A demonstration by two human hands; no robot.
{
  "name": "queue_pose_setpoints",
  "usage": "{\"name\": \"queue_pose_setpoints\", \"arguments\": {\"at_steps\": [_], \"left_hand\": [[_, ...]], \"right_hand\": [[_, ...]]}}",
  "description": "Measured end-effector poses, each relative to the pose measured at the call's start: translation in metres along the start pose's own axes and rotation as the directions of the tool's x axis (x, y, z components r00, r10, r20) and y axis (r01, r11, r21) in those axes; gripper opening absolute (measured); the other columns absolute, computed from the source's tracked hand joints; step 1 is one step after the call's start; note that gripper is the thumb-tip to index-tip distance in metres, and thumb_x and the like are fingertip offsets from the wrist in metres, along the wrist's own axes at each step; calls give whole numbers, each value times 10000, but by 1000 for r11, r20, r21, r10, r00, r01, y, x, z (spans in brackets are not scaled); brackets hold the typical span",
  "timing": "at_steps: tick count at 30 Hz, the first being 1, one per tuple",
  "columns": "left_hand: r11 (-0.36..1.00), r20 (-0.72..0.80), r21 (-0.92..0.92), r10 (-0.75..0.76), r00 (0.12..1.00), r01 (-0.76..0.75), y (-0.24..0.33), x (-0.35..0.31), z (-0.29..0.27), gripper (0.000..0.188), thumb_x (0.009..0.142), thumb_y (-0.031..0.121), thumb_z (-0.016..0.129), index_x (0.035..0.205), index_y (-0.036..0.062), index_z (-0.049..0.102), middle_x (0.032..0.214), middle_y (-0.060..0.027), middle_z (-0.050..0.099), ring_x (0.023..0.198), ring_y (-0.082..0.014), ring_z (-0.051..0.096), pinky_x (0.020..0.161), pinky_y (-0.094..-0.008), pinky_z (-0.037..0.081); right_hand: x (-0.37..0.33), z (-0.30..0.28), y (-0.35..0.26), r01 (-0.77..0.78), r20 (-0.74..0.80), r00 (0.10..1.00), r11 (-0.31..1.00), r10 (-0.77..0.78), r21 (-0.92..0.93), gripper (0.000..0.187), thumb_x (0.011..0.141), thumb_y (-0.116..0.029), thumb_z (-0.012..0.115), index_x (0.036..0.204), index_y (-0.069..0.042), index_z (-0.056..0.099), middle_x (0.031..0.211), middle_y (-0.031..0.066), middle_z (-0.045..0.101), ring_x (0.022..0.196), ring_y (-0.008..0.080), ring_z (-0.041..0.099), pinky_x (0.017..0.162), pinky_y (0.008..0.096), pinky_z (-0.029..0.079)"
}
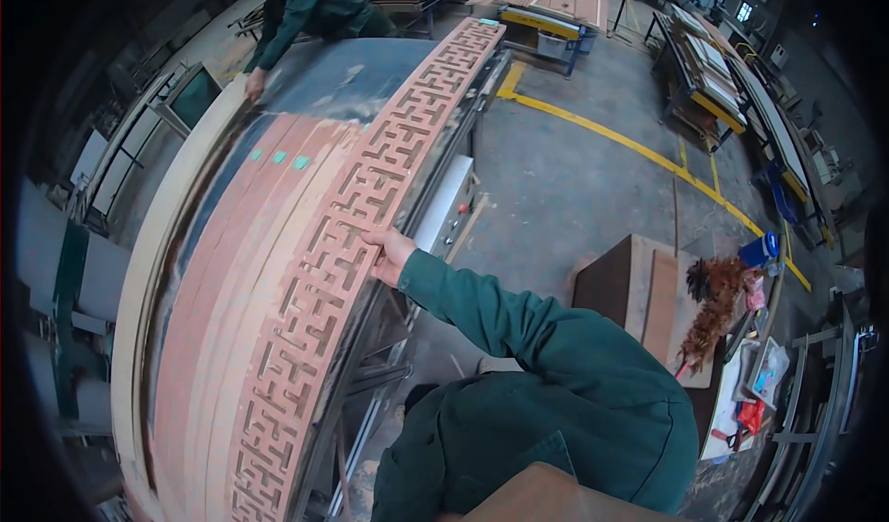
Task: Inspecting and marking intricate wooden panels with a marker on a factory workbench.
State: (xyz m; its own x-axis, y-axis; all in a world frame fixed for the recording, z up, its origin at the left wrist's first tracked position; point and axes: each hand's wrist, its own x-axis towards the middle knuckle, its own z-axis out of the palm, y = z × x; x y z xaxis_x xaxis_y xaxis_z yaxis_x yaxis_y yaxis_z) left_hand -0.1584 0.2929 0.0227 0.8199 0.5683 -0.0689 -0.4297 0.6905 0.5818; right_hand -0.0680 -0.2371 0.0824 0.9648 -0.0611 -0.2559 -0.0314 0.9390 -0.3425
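My right hand (394,255) grips the near edge of a long pinkish wooden lattice panel (361,209), cut through in a geometric pattern. The thumb lies on top and the other fingers curl out of sight at the edge. Beside the panel, on its left, lie several long flat wooden strips (236,217), three small green marks near their far ends. Both rest on a dark-topped workbench (361,64). Along the bench's left side runs a pale thick board (139,272), curved by the lens. My left hand does not show.
Across the bench, a co-worker (315,8) in dark green bends over, one hand near the pale board's far end. Right of me stands a brown box (639,281) with a feather duster (713,309). Yellow lines (611,133) mark the floor; racks of panels (699,68) stand beyond.
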Motion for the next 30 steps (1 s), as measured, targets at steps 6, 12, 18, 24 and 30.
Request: {"name": "queue_pose_setpoints", "arguments": {"at_steps": [6, 12, 18, 24, 30], "left_hand": [[998, 17, -12, 55, 998, -54, -87, -24, 80, 288, 716, 97, 502, 949, -70, 517, 924, -187, 545, 835, -276, 528, 748, -386, 432], [996, 13, -43, 84, 996, -84, -216, -28, 156, 282, 714, 95, 504, 941, -72, 519, 911, -186, 547, 817, -275, 529, 733, -383, 437], [996, 29, -53, 79, 996, -78, -363, -20, 272, 276, 712, 92, 506, 932, -73, 521, 897, -185, 548, 799, -273, 531, 718, -379, 441], [990, 25, -13, 143, 989, -142, -454, -40, 371, 270, 710, 90, 508, 923, -75, 523, 883, -185, 550, 781, -271, 532, 703, -376, 446], [966, -58, 33, 259, 964, -257, -564, -130, 408, 264, 708, 87, 510, 914, -76, 525, 869, -184, 551, 763, -270, 534, 688, -373, 451]], "right_hand": [[6, -36, -120, -66, -130, 990, 997, 60, -35, 260, 779, -74, 495, 1039, -72, 476, 997, 62, 531, 865, 192, 553, 785, 384, 462], [41, -76, -249, -26, -157, 987, 997, 14, -72, 258, 760, -96, 541, 1012, -94, 486, 932, 26, 533, 809, 160, 548, 774, 368, 465], [89, -134, -403, -1, -251, 968, 1000, 2, 3, 218, 772, -81, 514, 989, -80, 495, 895, 32, 549, 809, 170, 554, 754, 363, 475], [111, -170, -567, 93, -285, 955, 995, -79, 36, 224, 770, -80, 512, 991, -53, 488, 887, 51, 551, 780, 167, 555, 752, 357, 481], [153, -246, -735, 109, -270, 957, 994, -103, 6, 237, 776, -88, 496, 1004, -30, 467, 926, 89, 546, 840, 195, 554, 755, 364, 481]]}}
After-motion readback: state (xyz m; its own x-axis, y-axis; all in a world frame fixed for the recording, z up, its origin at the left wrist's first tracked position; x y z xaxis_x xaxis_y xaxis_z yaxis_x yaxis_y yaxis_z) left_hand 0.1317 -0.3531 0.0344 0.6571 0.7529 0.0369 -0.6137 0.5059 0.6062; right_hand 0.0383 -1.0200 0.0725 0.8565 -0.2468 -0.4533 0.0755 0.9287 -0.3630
